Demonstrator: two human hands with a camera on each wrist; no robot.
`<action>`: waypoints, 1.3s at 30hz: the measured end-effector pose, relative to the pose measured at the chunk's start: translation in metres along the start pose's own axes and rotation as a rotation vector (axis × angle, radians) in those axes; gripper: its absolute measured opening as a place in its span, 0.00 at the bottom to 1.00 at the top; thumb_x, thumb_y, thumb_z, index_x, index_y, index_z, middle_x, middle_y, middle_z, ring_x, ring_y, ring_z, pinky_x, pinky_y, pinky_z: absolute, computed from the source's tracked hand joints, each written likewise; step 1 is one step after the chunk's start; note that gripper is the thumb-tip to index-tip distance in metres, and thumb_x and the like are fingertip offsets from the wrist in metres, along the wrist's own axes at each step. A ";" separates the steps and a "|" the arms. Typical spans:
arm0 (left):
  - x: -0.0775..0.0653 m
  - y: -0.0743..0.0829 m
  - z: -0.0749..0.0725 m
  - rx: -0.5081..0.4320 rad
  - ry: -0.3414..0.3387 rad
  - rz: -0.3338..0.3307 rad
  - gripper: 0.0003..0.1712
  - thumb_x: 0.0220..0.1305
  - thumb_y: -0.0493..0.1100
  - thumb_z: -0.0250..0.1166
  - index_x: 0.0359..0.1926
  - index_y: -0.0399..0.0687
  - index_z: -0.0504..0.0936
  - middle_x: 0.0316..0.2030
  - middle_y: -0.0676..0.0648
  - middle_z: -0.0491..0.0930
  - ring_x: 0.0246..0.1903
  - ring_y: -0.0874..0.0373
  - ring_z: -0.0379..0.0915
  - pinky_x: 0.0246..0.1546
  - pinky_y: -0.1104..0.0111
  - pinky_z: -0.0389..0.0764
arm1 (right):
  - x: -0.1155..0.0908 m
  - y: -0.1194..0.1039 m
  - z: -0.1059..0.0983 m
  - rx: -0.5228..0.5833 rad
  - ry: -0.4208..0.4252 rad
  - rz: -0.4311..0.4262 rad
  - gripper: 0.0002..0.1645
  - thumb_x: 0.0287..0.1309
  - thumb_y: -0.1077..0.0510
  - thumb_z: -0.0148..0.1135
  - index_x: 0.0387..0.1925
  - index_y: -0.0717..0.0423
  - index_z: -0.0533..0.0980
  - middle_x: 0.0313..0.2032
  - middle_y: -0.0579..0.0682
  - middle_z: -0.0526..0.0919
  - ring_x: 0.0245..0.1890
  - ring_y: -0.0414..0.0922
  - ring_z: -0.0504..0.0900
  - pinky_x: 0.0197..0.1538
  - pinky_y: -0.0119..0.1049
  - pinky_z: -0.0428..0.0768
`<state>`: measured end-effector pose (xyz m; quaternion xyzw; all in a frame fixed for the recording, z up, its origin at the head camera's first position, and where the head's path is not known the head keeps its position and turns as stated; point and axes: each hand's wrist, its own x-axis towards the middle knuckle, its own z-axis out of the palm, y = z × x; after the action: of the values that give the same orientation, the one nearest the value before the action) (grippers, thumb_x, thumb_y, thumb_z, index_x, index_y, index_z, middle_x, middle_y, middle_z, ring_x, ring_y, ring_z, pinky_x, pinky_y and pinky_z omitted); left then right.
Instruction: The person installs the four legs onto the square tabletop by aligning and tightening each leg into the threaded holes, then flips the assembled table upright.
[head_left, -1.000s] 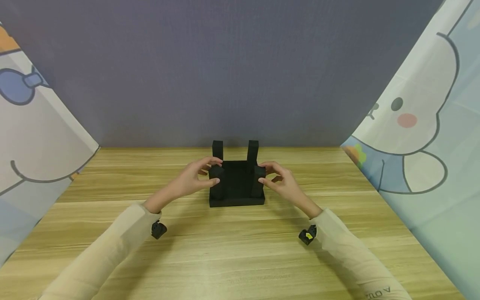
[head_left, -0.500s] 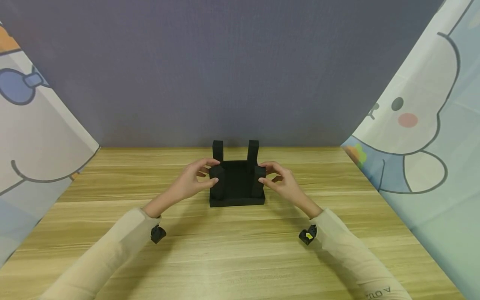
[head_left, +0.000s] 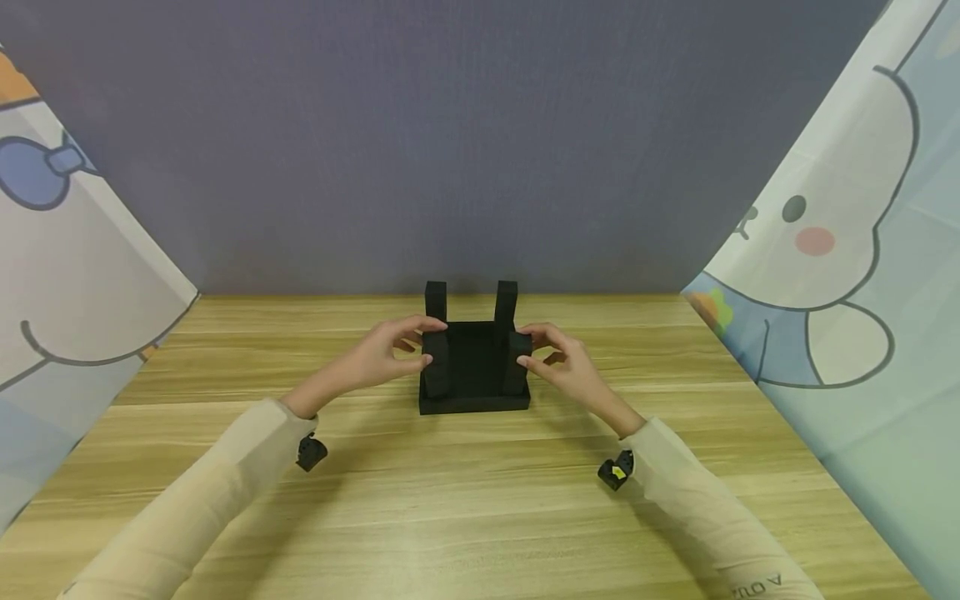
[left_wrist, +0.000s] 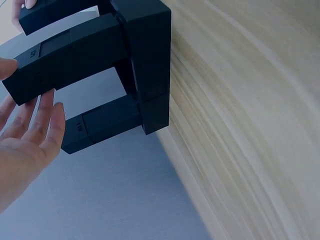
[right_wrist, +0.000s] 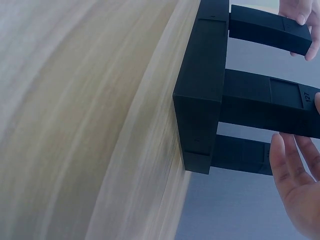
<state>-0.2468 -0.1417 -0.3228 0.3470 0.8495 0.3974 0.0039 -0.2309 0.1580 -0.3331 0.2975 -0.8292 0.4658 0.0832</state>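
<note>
A black stand with a square base (head_left: 474, 405) rests on the table, and several block-like posts rise from its corners. My left hand (head_left: 375, 354) pinches the front left post (head_left: 437, 367) near its top, thumb at the near side and fingers at the far side. On the opposite side my right hand (head_left: 566, 367) holds the top of the front right post (head_left: 517, 367) between thumb and fingers. The left wrist view shows the left post (left_wrist: 65, 57) meeting the base at its lower end. In the right wrist view, raised digits mark the right post (right_wrist: 270, 102).
Two back posts, left (head_left: 436, 300) and right (head_left: 506, 304), stand behind, close to the grey wall panel (head_left: 450, 150). The wood-grain table (head_left: 465, 508) spreads around the stand. Cartoon-print sheets flank it at left (head_left: 90, 267) and right (head_left: 832, 250).
The front left post has turned slightly and its top has shifted a little right. My left hand moved with it, and its wrist swung slightly left. My right hand stayed in place.
</note>
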 end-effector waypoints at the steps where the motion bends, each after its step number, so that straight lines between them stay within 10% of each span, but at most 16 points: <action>1: 0.000 0.000 0.001 -0.003 0.008 -0.004 0.27 0.58 0.38 0.63 0.60 0.48 0.69 0.57 0.41 0.71 0.47 0.49 0.74 0.48 0.55 0.76 | 0.000 0.000 0.000 0.000 0.001 -0.001 0.22 0.54 0.67 0.61 0.52 0.63 0.71 0.42 0.61 0.78 0.42 0.55 0.76 0.34 0.30 0.78; 12: -0.006 -0.004 0.009 -0.007 0.125 -0.016 0.26 0.56 0.39 0.66 0.56 0.43 0.72 0.53 0.42 0.74 0.44 0.47 0.76 0.45 0.54 0.77 | 0.000 -0.001 0.000 -0.009 0.007 0.003 0.22 0.54 0.67 0.61 0.52 0.62 0.71 0.42 0.59 0.78 0.41 0.44 0.77 0.34 0.31 0.79; 28: 0.001 -0.005 -0.002 0.000 -0.037 -0.020 0.24 0.60 0.37 0.61 0.59 0.47 0.70 0.59 0.45 0.70 0.52 0.48 0.70 0.50 0.53 0.74 | 0.000 0.000 0.001 -0.001 0.001 0.000 0.22 0.54 0.67 0.61 0.52 0.63 0.71 0.42 0.61 0.78 0.42 0.54 0.77 0.34 0.31 0.79; 39: -0.004 -0.005 0.009 -0.008 0.085 -0.034 0.25 0.57 0.44 0.65 0.56 0.49 0.72 0.56 0.46 0.72 0.49 0.50 0.72 0.48 0.53 0.75 | 0.000 0.000 0.000 -0.014 0.005 0.005 0.22 0.54 0.66 0.62 0.52 0.62 0.72 0.42 0.60 0.78 0.41 0.44 0.77 0.34 0.32 0.79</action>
<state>-0.2441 -0.1395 -0.3335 0.3152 0.8532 0.4149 -0.0240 -0.2312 0.1576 -0.3334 0.2938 -0.8329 0.4610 0.0863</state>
